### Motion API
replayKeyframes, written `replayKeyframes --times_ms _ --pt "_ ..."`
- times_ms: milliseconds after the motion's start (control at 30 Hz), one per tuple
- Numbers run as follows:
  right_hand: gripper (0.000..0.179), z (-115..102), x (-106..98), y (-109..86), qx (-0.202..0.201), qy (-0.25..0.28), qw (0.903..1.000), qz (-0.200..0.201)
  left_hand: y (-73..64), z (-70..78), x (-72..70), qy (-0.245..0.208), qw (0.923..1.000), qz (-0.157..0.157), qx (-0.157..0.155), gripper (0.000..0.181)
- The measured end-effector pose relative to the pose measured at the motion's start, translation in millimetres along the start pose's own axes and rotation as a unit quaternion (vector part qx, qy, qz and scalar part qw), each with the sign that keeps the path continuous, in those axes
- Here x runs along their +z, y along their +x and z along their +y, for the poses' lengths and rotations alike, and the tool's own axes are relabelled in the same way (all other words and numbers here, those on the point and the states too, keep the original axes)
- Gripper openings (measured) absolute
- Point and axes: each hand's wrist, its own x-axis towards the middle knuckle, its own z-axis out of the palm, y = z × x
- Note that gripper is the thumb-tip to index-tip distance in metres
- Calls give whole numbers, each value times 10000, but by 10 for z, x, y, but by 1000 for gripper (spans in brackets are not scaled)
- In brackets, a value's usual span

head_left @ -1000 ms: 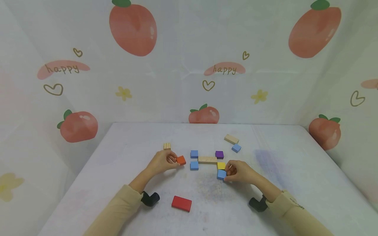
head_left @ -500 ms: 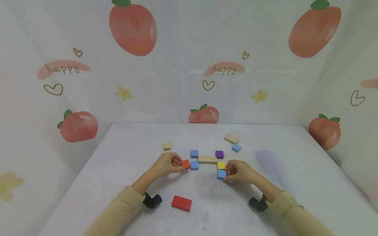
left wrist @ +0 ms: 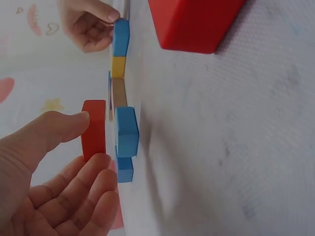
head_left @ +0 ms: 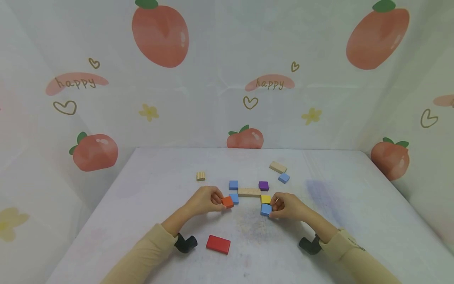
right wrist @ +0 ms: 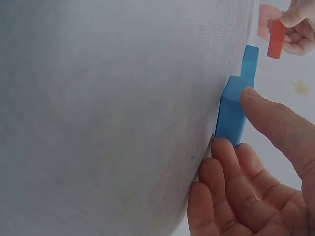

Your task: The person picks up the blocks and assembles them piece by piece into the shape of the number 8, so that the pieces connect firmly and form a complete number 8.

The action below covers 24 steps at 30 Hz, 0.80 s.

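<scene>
My left hand [head_left: 205,200] pinches an orange-red square block [head_left: 227,202] between thumb and fingers. In the left wrist view this block [left wrist: 94,129] is held up off the table, and from the head it overlaps the near left blue block [head_left: 234,198]. My right hand [head_left: 289,206] pinches another blue block [head_left: 266,210] that lies on the table against a yellow block [head_left: 265,199]. A plain wooden bar [head_left: 249,192] lies between the left blue blocks and the yellow one. Behind it sit a far blue block [head_left: 233,185] and a purple block [head_left: 263,185].
A red rectangular block [head_left: 218,244] lies near the front. At the back right are a wooden block [head_left: 278,167] and a loose blue block [head_left: 284,178]. A striped wooden block [head_left: 200,176] stands behind my left hand. A printed cloth [head_left: 198,118] hangs behind the table.
My left hand has carried the orange-red block right and slightly nearer, from beside the near left blue block to overlapping it. My right hand and its blue block have stayed put.
</scene>
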Motion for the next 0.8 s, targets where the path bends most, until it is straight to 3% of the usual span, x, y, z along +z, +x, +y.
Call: replayKeyframes --times_ms 533,800 --pt "28 1 -1 0 7 6 10000 -8 26 40 130 249 9992 -290 143 23" --pt "28 12 -1 0 -32 -9 10000 10 50 45 160 304 9988 -289 266 24"
